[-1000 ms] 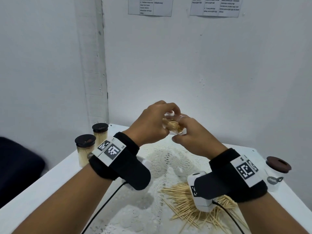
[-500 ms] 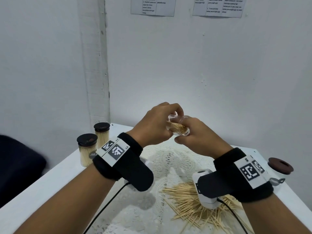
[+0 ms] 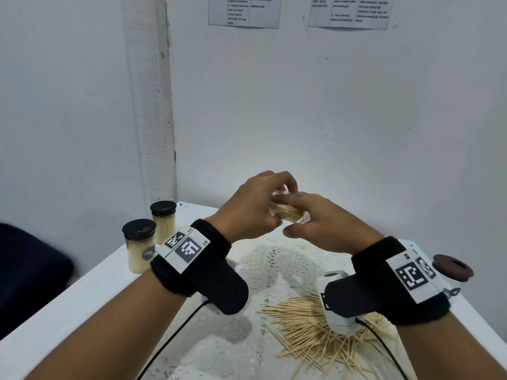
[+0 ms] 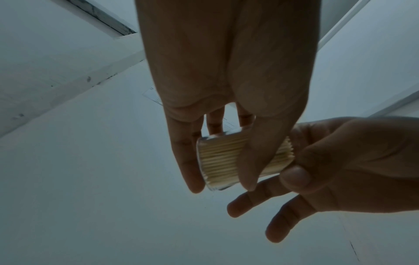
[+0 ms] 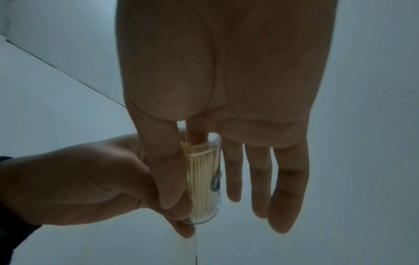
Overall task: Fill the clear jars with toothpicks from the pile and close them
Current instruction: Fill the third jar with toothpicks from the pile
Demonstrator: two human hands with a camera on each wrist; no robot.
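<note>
A clear jar (image 3: 290, 213) packed with toothpicks lies tilted on its side in the air above the table, its open mouth toward my right hand. My left hand (image 3: 258, 209) grips its body, thumb across the side and fingers behind it (image 4: 217, 157). My right hand (image 3: 315, 223) pinches the open end between thumb and index finger, where toothpick tips stick out of the jar (image 5: 204, 179); its other fingers hang straight. The loose toothpick pile (image 3: 310, 330) lies on the table below my right wrist.
Two filled jars with dark lids (image 3: 138, 246) (image 3: 163, 222) stand at the table's far left. A brown lid (image 3: 452, 267) sits at the right edge, on something mostly hidden by my wrist. A lace mat (image 3: 285, 261) covers the white table's middle. Walls close off the back.
Both hands stay on the raised jar in nearly the same place; only small shifts of the fingers at its mouth.
</note>
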